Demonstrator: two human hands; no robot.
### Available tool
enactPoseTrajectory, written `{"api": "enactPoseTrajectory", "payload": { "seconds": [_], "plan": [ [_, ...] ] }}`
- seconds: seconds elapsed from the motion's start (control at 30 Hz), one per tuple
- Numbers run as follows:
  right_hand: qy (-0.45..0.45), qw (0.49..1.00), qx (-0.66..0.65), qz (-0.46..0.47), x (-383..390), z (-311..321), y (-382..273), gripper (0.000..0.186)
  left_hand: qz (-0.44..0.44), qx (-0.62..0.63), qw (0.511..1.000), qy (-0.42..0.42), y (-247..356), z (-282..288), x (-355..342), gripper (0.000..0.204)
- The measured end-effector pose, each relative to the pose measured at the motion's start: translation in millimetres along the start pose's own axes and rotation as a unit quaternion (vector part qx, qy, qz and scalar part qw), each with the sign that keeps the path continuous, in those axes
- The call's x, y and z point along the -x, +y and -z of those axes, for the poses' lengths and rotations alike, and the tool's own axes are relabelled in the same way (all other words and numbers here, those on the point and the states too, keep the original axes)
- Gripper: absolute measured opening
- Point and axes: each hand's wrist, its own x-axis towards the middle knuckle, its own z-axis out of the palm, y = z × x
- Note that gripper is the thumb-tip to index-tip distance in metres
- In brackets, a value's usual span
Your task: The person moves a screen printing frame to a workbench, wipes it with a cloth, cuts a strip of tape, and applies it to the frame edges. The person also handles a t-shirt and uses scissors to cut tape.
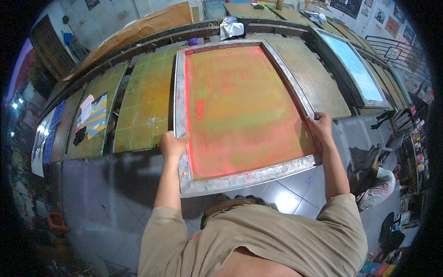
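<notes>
One poster (96, 121) lies left on the counter (144, 99). Left fingers (185, 137) close round the left rim of the screen (244, 111); its near edge juts past the counter over floor (115, 203). Right fingers (318, 116) grip its right rim; beyond are a blue screen (353, 67) and another person (379, 188).

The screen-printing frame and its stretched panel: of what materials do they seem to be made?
Screen-printing frame: probably bare metal, perhaps aluminium; dull silver-grey, scuffed and stained. Stretched panel: perhaps fine synthetic mesh; smooth, taut-looking, tinted pink and greenish, though no weave is discernible.
</notes>
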Motion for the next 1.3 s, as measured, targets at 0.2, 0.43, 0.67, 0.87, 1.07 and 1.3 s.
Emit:
{"api": "enactPoseTrajectory", "payload": {
  "seconds": [0.2,0.43,0.67,0.87,1.07,1.3],
  "plan": [
    [-0.024,0.999,-0.014,-0.024,2,0,-5,0.03,0.003,-0.011,1.0,-0.008,6,1,1,0.033],
    [-0.043,0.999,0.007,-0.029,-3,-4,0,0.038,0.001,-0.121,0.993,-0.004,12,-7,-9,0.042],
    [-0.01,1.0,0.023,-0.016,3,-12,4,0.037,0.006,-0.233,0.972,0.01,25,-2,1,0.05],
    [-0.031,0.999,-0.021,0.011,-5,-13,18,0.032,0.034,-0.147,0.989,0.005,21,-8,0,0.054],
    [-0.099,0.991,-0.072,0.052,-1,0,16,0.039,0.035,-0.077,0.996,0.002,30,0,6,0.057],
    [-0.116,0.99,0.027,0.076,-13,-11,32,0.046,-0.057,0.159,0.972,0.165,-30,-11,23,0.041]
  ]
}}
